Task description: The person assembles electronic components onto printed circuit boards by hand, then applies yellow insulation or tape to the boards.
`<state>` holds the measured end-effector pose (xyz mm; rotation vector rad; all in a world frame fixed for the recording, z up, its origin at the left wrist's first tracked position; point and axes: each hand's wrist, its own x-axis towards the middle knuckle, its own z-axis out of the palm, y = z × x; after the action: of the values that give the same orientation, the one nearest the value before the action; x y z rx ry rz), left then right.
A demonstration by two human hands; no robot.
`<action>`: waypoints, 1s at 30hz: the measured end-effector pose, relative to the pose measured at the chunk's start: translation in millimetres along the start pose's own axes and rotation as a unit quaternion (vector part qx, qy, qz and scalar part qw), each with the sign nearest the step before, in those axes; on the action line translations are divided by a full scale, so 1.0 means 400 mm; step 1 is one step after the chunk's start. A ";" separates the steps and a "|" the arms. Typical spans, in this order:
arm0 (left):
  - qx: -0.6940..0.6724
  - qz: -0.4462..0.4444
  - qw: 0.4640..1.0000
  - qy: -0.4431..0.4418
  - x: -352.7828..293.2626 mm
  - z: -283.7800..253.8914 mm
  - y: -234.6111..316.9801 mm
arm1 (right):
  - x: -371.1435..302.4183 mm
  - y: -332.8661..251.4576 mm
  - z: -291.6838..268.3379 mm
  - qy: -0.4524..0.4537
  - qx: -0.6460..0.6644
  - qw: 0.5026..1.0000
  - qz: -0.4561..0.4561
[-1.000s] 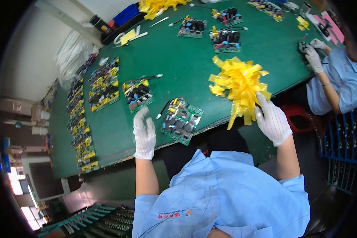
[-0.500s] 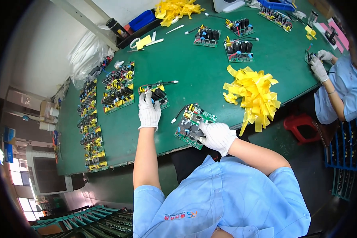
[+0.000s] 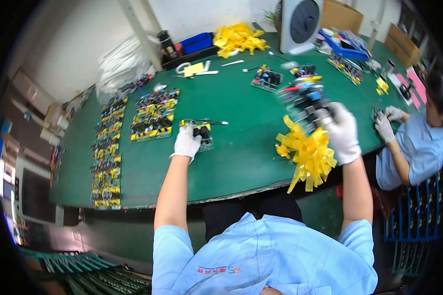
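My left hand (image 3: 187, 141), in a white glove, has its fingers closed over the left side of a green circuit board (image 3: 205, 137) lying on the table. The board carries black cylindrical parts, yellow parts and a dark cable with a white plug. My gloved right hand (image 3: 343, 133) is raised over the right part of the table, gripping a second circuit board (image 3: 304, 105) that is smeared by motion. Just below that board lies a heap of yellow tape strips (image 3: 307, 160). Whether another board lies behind the blurred one, I cannot tell.
Rows of circuit boards (image 3: 107, 162) line the green table's (image 3: 236, 167) left side, with another group (image 3: 155, 115) beside them. Farther back are a board (image 3: 267, 78), more yellow strips (image 3: 238, 39), a fan (image 3: 302, 24) and a blue tray (image 3: 347, 49). A co-worker (image 3: 413, 132) sits at right.
My right hand has swung from near the table's front edge to the far right, with a board in it. My left hand stays on its board. The view has tilted up, showing the fan.
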<state>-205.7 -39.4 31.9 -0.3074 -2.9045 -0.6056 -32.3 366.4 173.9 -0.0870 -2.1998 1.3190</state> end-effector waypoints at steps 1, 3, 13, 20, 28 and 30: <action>-0.002 0.002 1.000 0.001 -0.004 -0.005 -0.006 | 0.038 0.054 -0.051 0.034 -0.122 0.991 -0.040; -0.008 0.055 0.998 -0.016 -0.022 -0.004 -0.031 | 0.090 0.126 -0.130 0.072 -0.281 0.957 0.003; -0.084 0.203 0.963 -0.156 -0.279 -0.098 0.075 | 0.112 0.653 -0.231 0.037 -0.434 0.880 0.189; -0.032 0.249 0.957 -0.143 -0.234 -0.146 0.200 | 0.041 0.386 -0.146 0.059 -0.463 0.868 0.171; -0.117 0.219 0.964 -0.097 -0.164 -0.040 0.241 | -0.238 -0.001 0.128 -0.195 -0.164 0.964 -0.082; -0.065 0.178 0.980 -0.061 -0.145 -0.019 0.215 | -0.283 0.011 0.224 -0.291 -0.144 0.939 -0.110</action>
<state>-128.9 25.0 59.8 -0.8881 -2.8195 -0.7341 16.7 259.9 89.5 0.4873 -2.7851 0.9687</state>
